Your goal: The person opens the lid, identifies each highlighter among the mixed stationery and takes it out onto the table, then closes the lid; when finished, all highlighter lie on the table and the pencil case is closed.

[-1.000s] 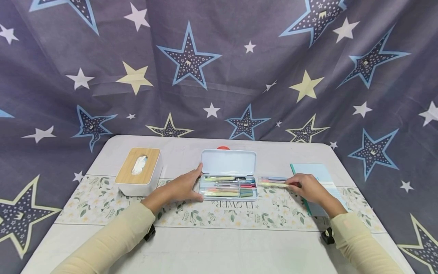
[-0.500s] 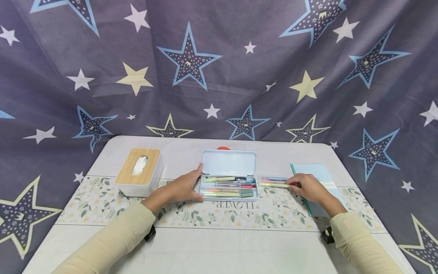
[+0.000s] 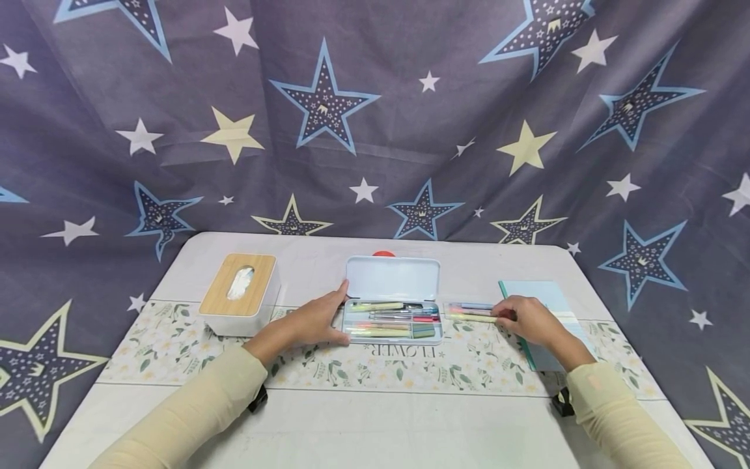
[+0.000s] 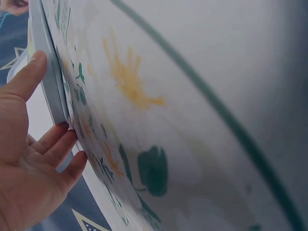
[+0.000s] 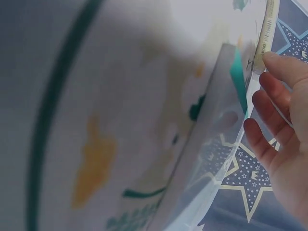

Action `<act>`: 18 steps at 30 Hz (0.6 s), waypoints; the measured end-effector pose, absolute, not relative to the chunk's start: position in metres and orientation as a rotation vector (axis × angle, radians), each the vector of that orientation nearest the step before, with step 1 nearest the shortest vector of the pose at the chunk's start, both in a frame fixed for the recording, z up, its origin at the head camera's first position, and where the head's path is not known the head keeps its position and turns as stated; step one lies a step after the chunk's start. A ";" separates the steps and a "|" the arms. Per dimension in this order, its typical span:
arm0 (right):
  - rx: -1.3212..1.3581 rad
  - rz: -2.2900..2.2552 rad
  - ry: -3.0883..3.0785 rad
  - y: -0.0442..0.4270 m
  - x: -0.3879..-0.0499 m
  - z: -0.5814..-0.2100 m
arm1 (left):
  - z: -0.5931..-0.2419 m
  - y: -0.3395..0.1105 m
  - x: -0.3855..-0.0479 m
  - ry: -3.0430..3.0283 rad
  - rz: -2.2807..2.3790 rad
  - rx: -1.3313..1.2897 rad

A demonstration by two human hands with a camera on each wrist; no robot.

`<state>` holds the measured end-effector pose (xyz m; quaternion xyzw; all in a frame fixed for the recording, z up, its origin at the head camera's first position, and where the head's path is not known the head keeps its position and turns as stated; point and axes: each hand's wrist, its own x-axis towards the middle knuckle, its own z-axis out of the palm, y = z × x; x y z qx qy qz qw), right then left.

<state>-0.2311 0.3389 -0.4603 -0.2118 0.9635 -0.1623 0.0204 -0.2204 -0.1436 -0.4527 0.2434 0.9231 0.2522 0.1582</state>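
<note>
A pale blue pencil case (image 3: pixel 392 278) lies unfolded in the middle of the table, its lid leaning back and its tray filled with several pens and highlighters. My left hand (image 3: pixel 316 317) rests against the case's left end. In the left wrist view its thumb (image 4: pixel 30 77) lies along the case's wall and the fingers touch the end. To the right of the case lies a small row of slim coloured pens (image 3: pixel 469 306). At their right end my right hand (image 3: pixel 527 319) pinches a yellow pen (image 5: pixel 267 33), thumb on top; the far fingertips are partly hidden in the head view.
A light blue notebook (image 3: pixel 547 293) with a green spine lies under and beside the right hand. On the left stands a wood-topped tissue box (image 3: pixel 237 286). A red object (image 3: pixel 383 253) shows behind the lid. A star-patterned curtain (image 3: pixel 375 117) hangs behind the table.
The pens beside the case have shifted very slightly to the right with the right hand. The left hand and the pencil case stay where they were.
</note>
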 end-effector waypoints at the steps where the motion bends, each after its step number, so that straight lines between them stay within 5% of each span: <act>1: -0.662 -0.506 2.985 0.339 -0.231 -0.460 | -0.453 -0.144 -0.221 2.642 0.721 0.697; 18: -0.852 -0.493 3.045 0.312 -0.239 -0.450 | -0.453 -0.142 -0.220 2.634 0.738 0.678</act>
